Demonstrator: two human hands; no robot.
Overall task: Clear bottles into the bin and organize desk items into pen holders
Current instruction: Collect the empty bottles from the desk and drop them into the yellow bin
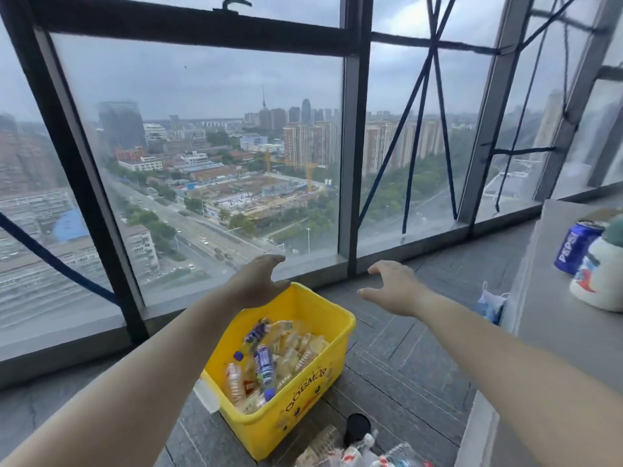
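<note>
Loose bottles (354, 449) lay on the near floor beside the yellow bin (303, 409), which was heaped with more bottles (266, 362). Both arms reached forward. The left hand (259, 281) hung above the bin's far corner and the right hand (394, 288) farther right, both with fingers spread and holding nothing. A Pepsi can (573, 247) stood on the right tabletop (556, 318).

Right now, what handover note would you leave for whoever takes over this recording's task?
Left hand and right hand: both open, empty, outstretched by the yellow bin on the floor.
Done: many bottles lie in the bin.
Left: loose bottles on the floor beside the bin; Pepsi can and white bottle on the desk. Pen holders not in view.
</note>
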